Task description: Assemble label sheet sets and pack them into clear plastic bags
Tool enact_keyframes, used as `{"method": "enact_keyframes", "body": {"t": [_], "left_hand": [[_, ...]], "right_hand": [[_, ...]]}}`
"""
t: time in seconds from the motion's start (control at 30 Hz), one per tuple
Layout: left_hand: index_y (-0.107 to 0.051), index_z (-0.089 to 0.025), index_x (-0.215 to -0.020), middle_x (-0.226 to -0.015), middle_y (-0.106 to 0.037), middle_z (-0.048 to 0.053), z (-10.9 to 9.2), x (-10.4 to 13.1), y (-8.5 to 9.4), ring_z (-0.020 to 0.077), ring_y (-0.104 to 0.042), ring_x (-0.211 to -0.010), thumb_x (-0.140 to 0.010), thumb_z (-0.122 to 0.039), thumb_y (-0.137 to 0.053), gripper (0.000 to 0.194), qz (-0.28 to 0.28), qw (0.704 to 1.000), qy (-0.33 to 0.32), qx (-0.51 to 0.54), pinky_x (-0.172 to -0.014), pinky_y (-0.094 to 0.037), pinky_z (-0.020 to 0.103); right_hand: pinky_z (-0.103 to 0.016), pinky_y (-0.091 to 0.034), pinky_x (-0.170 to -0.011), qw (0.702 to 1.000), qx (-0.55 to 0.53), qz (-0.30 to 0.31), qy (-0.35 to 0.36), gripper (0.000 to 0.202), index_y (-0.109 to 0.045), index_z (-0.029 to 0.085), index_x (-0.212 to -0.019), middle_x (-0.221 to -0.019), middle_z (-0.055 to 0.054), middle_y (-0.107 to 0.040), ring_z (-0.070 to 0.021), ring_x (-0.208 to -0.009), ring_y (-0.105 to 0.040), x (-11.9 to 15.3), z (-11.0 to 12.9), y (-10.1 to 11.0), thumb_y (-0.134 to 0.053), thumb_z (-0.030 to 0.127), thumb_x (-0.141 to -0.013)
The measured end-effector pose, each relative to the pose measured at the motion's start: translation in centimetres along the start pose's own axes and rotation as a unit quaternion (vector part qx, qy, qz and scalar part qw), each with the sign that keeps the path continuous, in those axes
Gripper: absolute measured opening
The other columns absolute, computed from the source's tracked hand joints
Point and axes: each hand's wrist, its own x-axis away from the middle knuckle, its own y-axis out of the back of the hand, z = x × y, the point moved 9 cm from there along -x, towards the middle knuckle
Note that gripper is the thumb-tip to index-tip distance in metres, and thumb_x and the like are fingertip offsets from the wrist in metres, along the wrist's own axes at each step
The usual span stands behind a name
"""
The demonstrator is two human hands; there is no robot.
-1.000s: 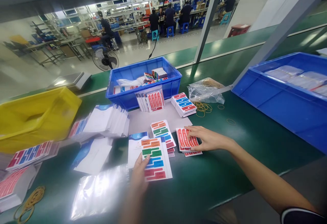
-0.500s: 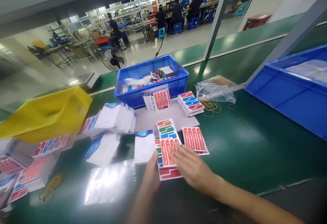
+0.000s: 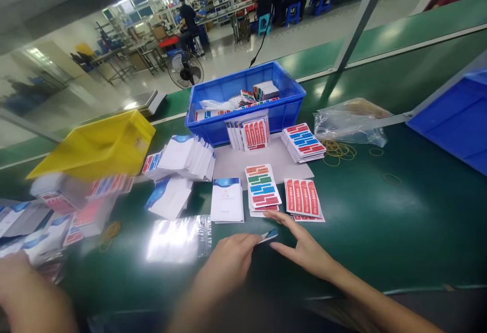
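Observation:
My left hand (image 3: 232,257) pinches a thin set of label sheets (image 3: 268,236), tilted nearly edge-on so that only a white and blue end shows. My right hand (image 3: 306,249) is just right of it, thumb and fingers spread, with nothing gripped; whether a fingertip touches the sheets I cannot tell. Beyond the hands, a row holds a stack of white leaflets with blue tops (image 3: 227,201), a pile of multicoloured label sheets (image 3: 263,188) and red "Max Level" label sheets (image 3: 303,197).
Behind stand a blue bin (image 3: 247,125) with printed sheets and a yellow bin (image 3: 99,145). Rubber bands (image 3: 338,151) lie near a clear plastic bag (image 3: 350,125). Shiny clear bags (image 3: 177,242) lie left. Another person's hand (image 3: 30,292) is blurred at lower left.
The label sheets, earlier lying face up between both hands, are now tipped edge-on in my left hand. My right hand has come off their face. Another person's hand has entered at lower left.

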Motion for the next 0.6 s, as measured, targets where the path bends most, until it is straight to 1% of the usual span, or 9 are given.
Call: {"method": "enact_keyframes", "body": {"t": [0.07,0.17,0.23,0.3,0.37,0.4,0.5,0.53,0.6], "left_hand": [[-0.068,-0.028,-0.108,-0.098,-0.070,0.007,0.9,0.1,-0.4,0.0256,-0.063,-0.091,-0.087,-0.015,-0.046,0.033,-0.014,0.997,0.012,-0.071,-0.080,-0.044,0.031],[-0.068,-0.024,-0.100,-0.094,-0.069,0.008,2.3,0.2,-1.4,0.0253,-0.062,-0.086,-0.086,-0.011,-0.044,0.031,-0.006,0.985,0.028,-0.172,-0.072,-0.042,0.031],[-0.068,-0.023,-0.096,-0.090,-0.069,0.007,2.6,0.5,-1.7,0.0242,-0.062,-0.083,-0.086,-0.011,-0.044,0.029,-0.002,0.980,0.026,-0.195,-0.069,-0.042,0.031],[-0.068,-0.024,-0.096,-0.089,-0.069,0.006,2.5,1.0,-1.2,0.0232,-0.062,-0.083,-0.086,-0.016,-0.051,0.022,-0.018,0.986,0.020,-0.165,-0.071,-0.043,0.030],[-0.068,-0.026,-0.101,-0.095,-0.069,0.006,2.7,2.2,0.6,0.0235,-0.061,-0.090,-0.082,-0.025,-0.061,0.020,-0.079,0.991,0.037,-0.103,-0.078,-0.044,0.031],[-0.068,-0.026,-0.102,-0.099,-0.069,0.006,3.3,3.1,2.0,0.0240,-0.061,-0.093,-0.080,-0.028,-0.065,0.023,-0.132,0.987,0.058,-0.070,-0.082,-0.044,0.031],[-0.068,-0.026,-0.095,-0.096,-0.069,0.006,6.2,6.8,5.7,0.0245,-0.060,-0.093,-0.079,-0.031,-0.064,0.017,-0.301,0.940,0.153,-0.038,-0.083,-0.043,0.031],[-0.068,-0.025,-0.091,-0.091,-0.068,0.006,7.3,7.9,6.1,0.0240,-0.060,-0.088,-0.079,-0.032,-0.063,0.014,-0.328,0.924,0.189,-0.058,-0.078,-0.043,0.030],[-0.065,-0.024,-0.088,-0.085,-0.066,0.005,9.6,8.9,5.7,0.0220,-0.060,-0.077,-0.080,-0.032,-0.060,0.012,-0.317,0.903,0.258,-0.131,-0.065,-0.040,0.028]], "right_hand": [[-0.045,-0.038,-0.108,0.998,-0.055,0.021,-0.017,0.050,-0.043,0.025,-0.129,-0.132,-0.008,-0.054,-0.0237,-0.124,-0.049,-0.1,-0.9,-1.8,-0.061,0.026,-0.082],[-0.041,-0.044,-0.100,0.994,-0.103,0.025,-0.037,0.036,-0.051,0.023,-0.117,-0.118,-0.006,-0.062,-0.0226,-0.112,-0.057,0.1,-1.6,-3.8,-0.059,0.022,-0.082],[-0.038,-0.048,-0.092,0.993,-0.107,0.033,-0.039,0.020,-0.059,0.022,-0.104,-0.104,-0.004,-0.066,-0.0225,-0.101,-0.061,0.1,-1.4,-4.6,-0.058,0.022,-0.083],[-0.037,-0.050,-0.086,0.993,-0.103,0.043,-0.036,0.010,-0.063,0.022,-0.091,-0.092,-0.003,-0.068,-0.0226,-0.091,-0.063,0.2,-1.1,-4.9,-0.056,0.026,-0.086],[-0.037,-0.050,-0.084,0.993,-0.107,0.041,-0.039,0.016,-0.065,0.021,-0.087,-0.089,-0.003,-0.068,-0.0230,-0.088,-0.063,0.3,-1.1,-4.6,-0.053,0.033,-0.089],[-0.037,-0.050,-0.084,0.992,-0.111,0.034,-0.042,0.020,-0.065,0.021,-0.087,-0.090,-0.004,-0.068,-0.0233,-0.089,-0.063,0.3,-1.2,-4.3,-0.052,0.037,-0.090],[-0.039,-0.049,-0.089,0.991,-0.117,0.014,-0.055,0.023,-0.064,0.022,-0.088,-0.097,-0.006,-0.068,-0.0252,-0.096,-0.062,0.4,-2.0,-3.2,-0.053,0.042,-0.090],[-0.040,-0.049,-0.091,0.991,-0.117,0.013,-0.058,0.023,-0.063,0.022,-0.089,-0.099,-0.006,-0.068,-0.0259,-0.099,-0.062,0.5,-2.2,-3.1,-0.054,0.043,-0.090],[-0.041,-0.048,-0.093,0.991,-0.114,0.022,-0.062,0.023,-0.063,0.022,-0.090,-0.103,-0.007,-0.068,-0.0269,-0.103,-0.061,0.5,-2.7,-3.3,-0.054,0.043,-0.089]]}}
